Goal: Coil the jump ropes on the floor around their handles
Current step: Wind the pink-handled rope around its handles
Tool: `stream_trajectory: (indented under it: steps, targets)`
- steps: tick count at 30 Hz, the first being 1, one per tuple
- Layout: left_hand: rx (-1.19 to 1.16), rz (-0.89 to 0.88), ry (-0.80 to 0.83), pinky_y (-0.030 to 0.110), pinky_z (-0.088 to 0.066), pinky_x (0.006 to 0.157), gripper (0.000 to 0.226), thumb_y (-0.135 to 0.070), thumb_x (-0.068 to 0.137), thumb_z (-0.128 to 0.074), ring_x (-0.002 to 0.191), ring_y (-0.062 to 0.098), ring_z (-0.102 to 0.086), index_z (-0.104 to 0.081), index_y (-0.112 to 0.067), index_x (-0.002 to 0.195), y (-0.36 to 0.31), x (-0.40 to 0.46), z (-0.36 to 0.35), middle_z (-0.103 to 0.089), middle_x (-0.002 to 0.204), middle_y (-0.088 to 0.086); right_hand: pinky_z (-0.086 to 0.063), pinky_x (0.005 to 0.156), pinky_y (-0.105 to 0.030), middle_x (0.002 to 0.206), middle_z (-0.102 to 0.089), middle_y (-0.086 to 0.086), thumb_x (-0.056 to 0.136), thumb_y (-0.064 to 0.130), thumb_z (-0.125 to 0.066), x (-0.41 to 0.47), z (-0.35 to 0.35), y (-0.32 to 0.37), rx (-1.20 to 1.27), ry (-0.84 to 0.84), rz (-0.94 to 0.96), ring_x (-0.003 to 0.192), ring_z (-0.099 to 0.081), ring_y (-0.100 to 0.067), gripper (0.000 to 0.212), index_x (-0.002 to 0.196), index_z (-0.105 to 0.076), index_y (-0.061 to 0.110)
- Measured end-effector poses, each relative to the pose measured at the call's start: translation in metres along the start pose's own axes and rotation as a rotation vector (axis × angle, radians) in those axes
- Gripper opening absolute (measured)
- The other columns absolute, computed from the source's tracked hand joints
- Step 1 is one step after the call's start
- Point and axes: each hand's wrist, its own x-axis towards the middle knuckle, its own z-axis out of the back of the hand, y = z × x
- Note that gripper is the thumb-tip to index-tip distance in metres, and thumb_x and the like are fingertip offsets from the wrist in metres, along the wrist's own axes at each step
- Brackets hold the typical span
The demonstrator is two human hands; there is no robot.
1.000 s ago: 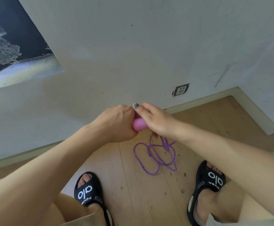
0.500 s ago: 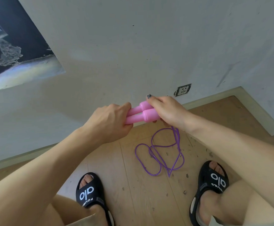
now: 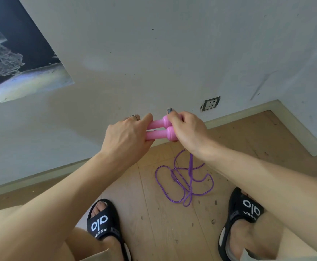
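Holding two pink handles (image 3: pixel 158 129) side by side, left hand (image 3: pixel 124 137) gripping, right hand (image 3: pixel 187 129) pinching their ends, ready to wind the purple rope (image 3: pixel 184 178) from the floor (image 3: pixel 163 232).

Two pink plastic jump-rope handles (image 3: pixel 159 130) lie parallel, touching, held horizontally above floor. Thin purple plastic rope (image 3: pixel 184 180) hangs down, lying uncoiled in loose loops on the floor.

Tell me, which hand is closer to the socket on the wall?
The right hand. It holds the pink handles at the end just below and left of the wall socket. The left hand grips their other end, farther left.
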Motion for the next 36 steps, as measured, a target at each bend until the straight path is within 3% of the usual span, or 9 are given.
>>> stream_trajectory:
  steps: [5,9,14,17,20,24,28,32,36]
  targets:
    - [0.023,-0.033,0.114,0.029,-0.034,0.051,0.018,-0.037,0.091,-0.049,0.056,0.026,-0.050,-0.041,-0.024,0.082,0.002,0.001,0.000,-0.046,0.064,-0.005,-0.044,0.054,-0.026,0.068,-0.068,-0.003,0.100,0.053,-0.035,-0.001,-0.001,-0.002,-0.005,0.122,-0.087,0.059,-0.060,-0.021,0.051,0.087,-0.068,0.015]
    - [-0.120,-0.056,0.263,0.031,-0.039,0.053,0.018,-0.032,0.092,-0.052,0.059,0.025,-0.052,-0.045,-0.023,0.078,0.019,0.002,0.010,-0.052,0.065,-0.003,-0.028,0.040,-0.019,0.062,-0.057,-0.009,0.102,0.058,-0.028,0.006,0.015,0.004,0.140,0.429,-0.131,0.038,-0.036,-0.014,0.059,0.094,-0.061,0.010]
    - [-0.635,0.175,0.488,0.029,-0.031,0.051,0.028,-0.030,0.095,-0.058,0.050,0.015,-0.039,-0.049,-0.011,0.076,0.028,-0.001,0.025,-0.048,0.060,-0.005,-0.040,0.054,-0.025,0.065,-0.062,-0.005,0.104,0.049,-0.031,0.009,0.034,0.004,-0.096,0.110,0.268,0.058,-0.057,-0.015,0.044,0.096,-0.057,0.014]
    - [-1.047,0.449,0.571,0.026,-0.023,0.047,0.024,-0.025,0.095,-0.059,0.050,0.012,-0.030,-0.044,-0.015,0.079,0.026,0.003,0.029,-0.040,0.061,-0.003,-0.038,0.059,-0.039,0.062,-0.055,-0.006,0.106,0.037,-0.032,0.006,0.028,0.001,-0.129,0.002,0.427,0.059,-0.051,-0.026,0.027,0.099,-0.050,0.017]
    - [-1.119,0.594,0.589,0.024,-0.019,0.045,0.021,-0.026,0.094,-0.060,0.050,0.011,-0.028,-0.045,-0.015,0.085,0.016,0.007,0.020,-0.039,0.064,-0.003,-0.032,0.054,-0.036,0.062,-0.050,0.001,0.106,0.029,-0.033,0.002,0.012,-0.006,-0.423,-0.052,0.515,0.057,-0.046,-0.031,0.017,0.107,-0.045,0.016]
    - [-1.037,0.696,0.557,0.024,-0.023,0.043,0.016,-0.026,0.093,-0.058,0.051,0.012,-0.032,-0.051,-0.013,0.090,0.009,0.015,0.005,-0.042,0.072,0.001,-0.032,0.059,-0.034,0.095,-0.067,-0.005,0.105,0.018,-0.032,-0.007,-0.008,-0.014,-0.893,-0.027,0.457,0.076,-0.065,-0.034,0.015,0.114,-0.043,0.014]
    - [-0.766,0.614,0.537,0.024,-0.031,0.047,0.017,-0.026,0.094,-0.052,0.057,0.020,-0.043,-0.055,-0.010,0.093,0.004,0.021,-0.015,-0.051,0.077,0.004,-0.031,0.061,-0.035,0.100,-0.068,-0.010,0.089,-0.002,-0.040,-0.027,-0.020,-0.008,-1.086,0.180,0.612,0.091,-0.069,-0.032,0.026,0.111,-0.050,0.008]
    - [-0.137,0.227,0.453,0.031,-0.039,0.062,0.012,-0.023,0.095,-0.045,0.082,0.034,-0.061,-0.048,-0.014,0.088,-0.005,0.003,-0.037,-0.067,0.097,0.013,-0.031,0.055,-0.030,0.089,-0.059,-0.004,0.097,0.015,-0.042,-0.021,-0.018,-0.009,-0.987,0.371,0.560,0.085,-0.062,-0.031,0.012,0.091,-0.052,0.018]
    - [0.099,0.010,0.400,0.033,-0.038,0.061,0.016,-0.026,0.099,-0.041,0.092,0.033,-0.067,-0.051,-0.016,0.106,-0.013,-0.012,-0.041,-0.066,0.101,0.008,-0.044,0.069,-0.032,0.098,-0.069,0.002,0.097,0.035,-0.046,-0.012,-0.006,-0.010,-0.804,0.490,0.528,0.099,-0.061,-0.026,0.023,0.101,-0.067,0.031]
